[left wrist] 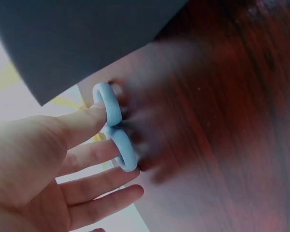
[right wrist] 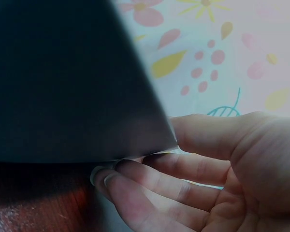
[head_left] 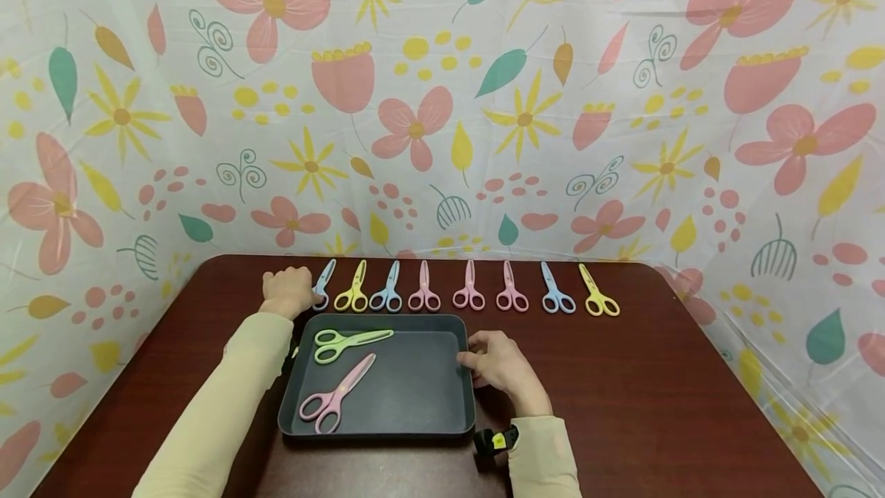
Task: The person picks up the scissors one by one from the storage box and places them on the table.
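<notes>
At the left end of a row, my left hand (head_left: 286, 292) is at a pair of blue scissors (head_left: 323, 285). The left wrist view has the thumb and index finger of that hand (left wrist: 82, 164) pinching the blue scissors' handle rings (left wrist: 114, 108), the other fingers extended. My right hand (head_left: 501, 363) grips the right side of a dark grey tray (head_left: 376, 434). In the right wrist view its thumb lies along the tray's wall (right wrist: 82, 96), with the fingers curled at the underside. Inside the tray's left half lie green scissors (head_left: 353, 340) and pink scissors (head_left: 336, 396).
Along the back of the brown table (head_left: 643, 406), the row continues rightward with yellow scissors (head_left: 355, 288), blue scissors (head_left: 389, 288), several pink scissors (head_left: 425, 288), more blue scissors (head_left: 555, 290) and yellow scissors (head_left: 598, 293). A flowered curtain (head_left: 442, 114) hangs behind the table.
</notes>
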A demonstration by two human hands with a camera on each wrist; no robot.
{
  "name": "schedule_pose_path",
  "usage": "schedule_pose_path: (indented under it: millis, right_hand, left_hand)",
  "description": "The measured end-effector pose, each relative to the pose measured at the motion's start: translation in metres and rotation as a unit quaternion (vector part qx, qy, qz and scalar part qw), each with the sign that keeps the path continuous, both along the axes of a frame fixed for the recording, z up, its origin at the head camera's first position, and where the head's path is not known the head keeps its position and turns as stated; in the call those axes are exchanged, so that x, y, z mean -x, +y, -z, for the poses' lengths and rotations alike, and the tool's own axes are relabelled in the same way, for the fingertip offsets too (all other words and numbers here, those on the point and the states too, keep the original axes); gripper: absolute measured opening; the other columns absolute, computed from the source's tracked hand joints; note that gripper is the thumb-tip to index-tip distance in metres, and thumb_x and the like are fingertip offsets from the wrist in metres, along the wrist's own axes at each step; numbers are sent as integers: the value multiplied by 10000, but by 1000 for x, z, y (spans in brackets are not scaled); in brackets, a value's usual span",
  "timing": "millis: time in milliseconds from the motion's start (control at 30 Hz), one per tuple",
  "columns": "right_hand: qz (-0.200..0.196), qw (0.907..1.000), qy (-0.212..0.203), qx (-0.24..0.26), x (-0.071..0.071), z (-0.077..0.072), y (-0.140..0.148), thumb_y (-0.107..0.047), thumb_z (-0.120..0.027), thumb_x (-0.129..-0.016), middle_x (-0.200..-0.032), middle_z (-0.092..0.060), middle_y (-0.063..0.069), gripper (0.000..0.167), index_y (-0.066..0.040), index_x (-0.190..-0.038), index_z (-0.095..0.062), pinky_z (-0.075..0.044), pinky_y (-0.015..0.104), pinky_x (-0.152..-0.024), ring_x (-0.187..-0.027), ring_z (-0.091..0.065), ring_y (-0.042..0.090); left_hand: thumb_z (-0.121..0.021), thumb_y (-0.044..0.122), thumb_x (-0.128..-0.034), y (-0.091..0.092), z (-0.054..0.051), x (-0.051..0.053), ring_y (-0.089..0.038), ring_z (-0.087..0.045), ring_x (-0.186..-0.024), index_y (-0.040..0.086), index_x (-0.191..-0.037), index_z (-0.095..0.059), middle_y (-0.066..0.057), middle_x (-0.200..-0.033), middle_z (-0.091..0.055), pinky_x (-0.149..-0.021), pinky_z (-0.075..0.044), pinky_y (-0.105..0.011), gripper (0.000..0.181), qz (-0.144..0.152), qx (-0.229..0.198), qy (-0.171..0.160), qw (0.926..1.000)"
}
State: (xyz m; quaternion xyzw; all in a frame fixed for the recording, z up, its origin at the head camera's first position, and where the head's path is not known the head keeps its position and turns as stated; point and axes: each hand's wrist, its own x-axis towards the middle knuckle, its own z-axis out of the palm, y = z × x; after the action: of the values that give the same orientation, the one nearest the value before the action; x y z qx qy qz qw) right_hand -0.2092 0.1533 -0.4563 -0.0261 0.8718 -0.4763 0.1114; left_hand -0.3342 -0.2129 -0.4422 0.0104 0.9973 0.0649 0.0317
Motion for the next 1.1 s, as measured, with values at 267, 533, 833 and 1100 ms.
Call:
schedule_pose_path:
  millis: [267,533,833,1100]
  right_hand:
    - [-9,10000,-8,-41,0,0,0,-136,-703,-893,-853,-670,99,366,67,-1183,-614,-557,382,-619,-635,-671,214]
    - [20,9999,-8,-115,1,-1,-1,-144,-705,-893,-847,-665,85,358,59,-1175,-620,-553,379,-621,-639,-666,213]
    - [46,9999,16,-129,2,0,0,-135,-702,-893,-839,-666,86,345,58,-1167,-624,-550,378,-613,-635,-665,222]
    - [79,9997,15,-237,3,0,-1,-144,-706,-892,-832,-652,70,340,46,-1164,-630,-539,362,-600,-633,-650,207]
  left_hand:
    - [-711,439,-870,0,-3,-6,-368,-598,-796,82,-746,-647,-116,-761,-608,-879,-351,-586,384,24,-48,-67,10000]
    - [-649,465,-913,1,-13,-18,-268,-538,-617,127,-635,-563,-60,-602,-519,-723,-394,-511,447,214,-318,169,9991]
    - [-680,440,-898,7,-22,-36,-241,-550,-634,68,-909,-700,-48,-715,-596,-597,-409,-437,373,659,-526,524,9951]
    - [-718,435,-868,8,-21,-55,-193,-543,-584,46,-1061,-730,-61,-816,-654,-487,-418,-360,434,1053,-697,746,9892]
